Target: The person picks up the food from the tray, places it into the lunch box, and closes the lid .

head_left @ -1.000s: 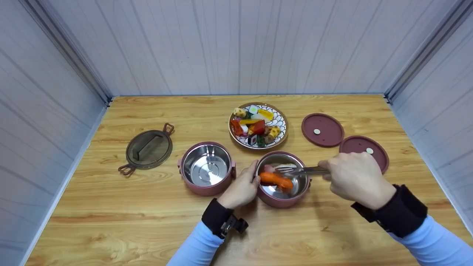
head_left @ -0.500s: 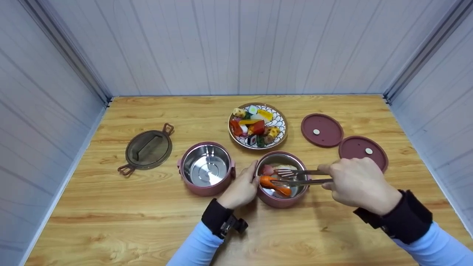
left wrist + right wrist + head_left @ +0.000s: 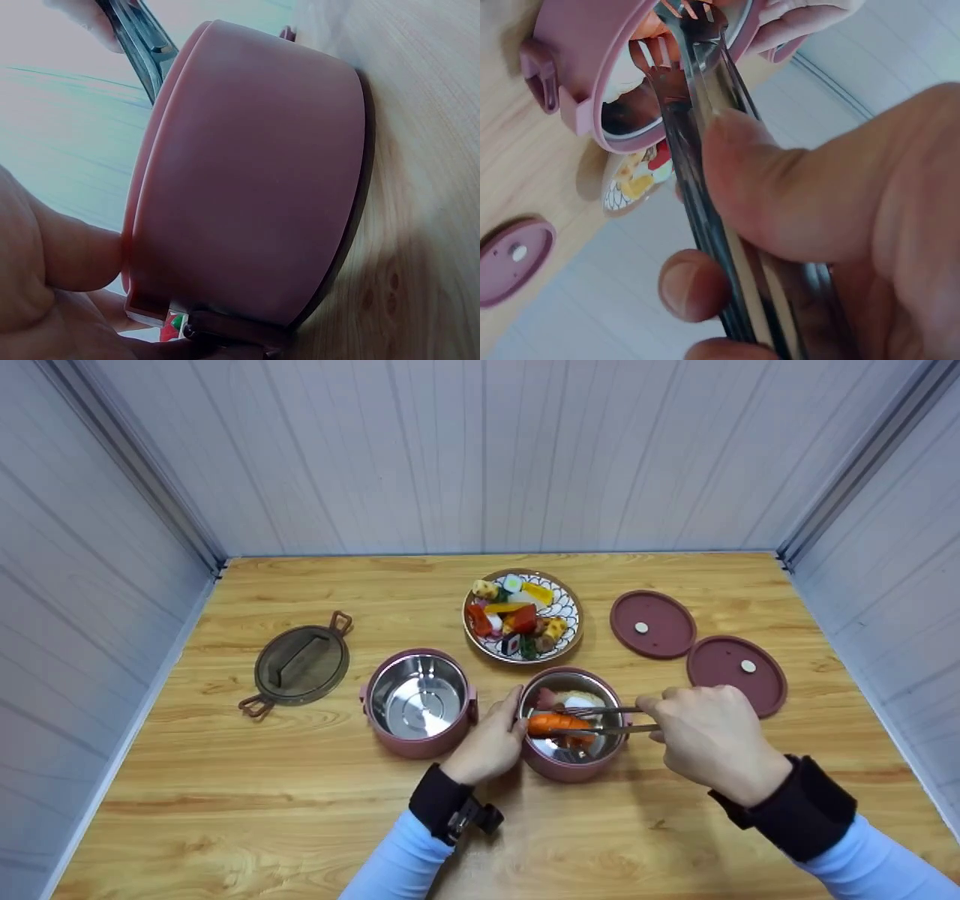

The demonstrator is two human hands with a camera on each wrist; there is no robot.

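My right hand [image 3: 712,739] grips metal food tongs [image 3: 705,112] with slotted, fork-like tips. The tips are down inside the right pink pot [image 3: 566,771], one on each side of an orange carrot [image 3: 559,725]. A pinkish piece and a white-and-yellow piece of food lie behind the carrot in the steel interior. My left hand [image 3: 489,741] holds the pot's left side; in the left wrist view its thumb [image 3: 79,251] is at the rim and the other fingers are by the side handle. The tongs' lower ends are partly hidden by the pot wall in the left wrist view.
A second pink steel-lined pot [image 3: 420,746] stands left of my left hand. Behind the pots is a patterned plate [image 3: 571,615] heaped with toy-like food. Two maroon lids [image 3: 654,622] lie at right, a dark lid with handles [image 3: 304,664] at left. Panels wall the table.
The tongs' tips have spread, then come down around the carrot, narrowing a little. My right hand has shifted slightly left. The left hand and both pots stay put.
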